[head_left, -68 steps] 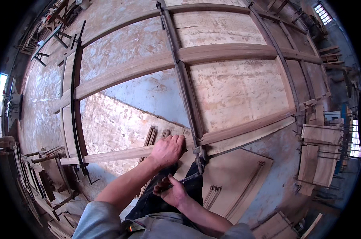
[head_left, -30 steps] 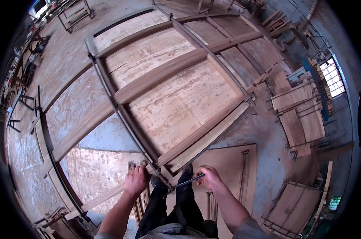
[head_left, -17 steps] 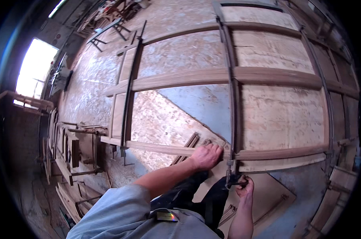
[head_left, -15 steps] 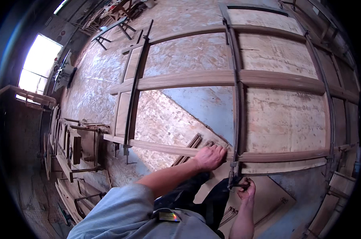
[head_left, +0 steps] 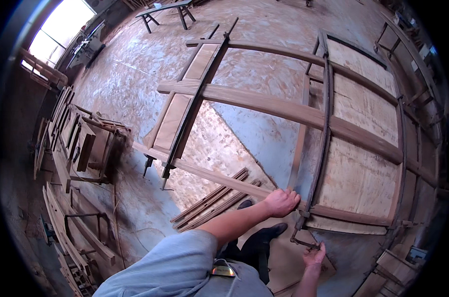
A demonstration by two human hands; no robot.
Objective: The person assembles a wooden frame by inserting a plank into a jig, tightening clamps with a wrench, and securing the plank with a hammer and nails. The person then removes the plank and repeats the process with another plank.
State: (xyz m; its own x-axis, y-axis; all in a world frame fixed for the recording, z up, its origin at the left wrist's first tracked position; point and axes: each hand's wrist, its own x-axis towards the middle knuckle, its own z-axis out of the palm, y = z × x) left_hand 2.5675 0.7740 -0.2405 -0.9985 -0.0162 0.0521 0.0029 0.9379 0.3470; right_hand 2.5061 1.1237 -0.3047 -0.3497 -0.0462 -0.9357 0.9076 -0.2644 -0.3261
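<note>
A large wooden frame with a long near rail (head_left: 219, 179) and a thicker middle rail (head_left: 264, 105) lies across the view. My left hand (head_left: 282, 203) is closed around the near rail, close to where a long dark bar clamp (head_left: 325, 138) crosses it. Below that rail, my right hand (head_left: 314, 255) has its fingers closed on the crank handle (head_left: 303, 242) at the clamp's near end. Another bar clamp (head_left: 197, 94) spans the frame's left part, beside two pale panels (head_left: 172, 121). Light wooden panels (head_left: 365, 173) fill the frame's right part.
Narrow wooden strips (head_left: 212, 203) lie on a pale board by my feet. Stacked frame parts (head_left: 81, 143) and curved lengths of wood (head_left: 76, 227) stand at the left. A dark bench (head_left: 165, 12) and a machine (head_left: 86, 47) are farther back. More wooden frames (head_left: 417, 64) fill the right side.
The view has turned, with the frame slanting more. My right hand is lower and farther from the rail, and the crank handle points another way. My left hand still grips the rail.
</note>
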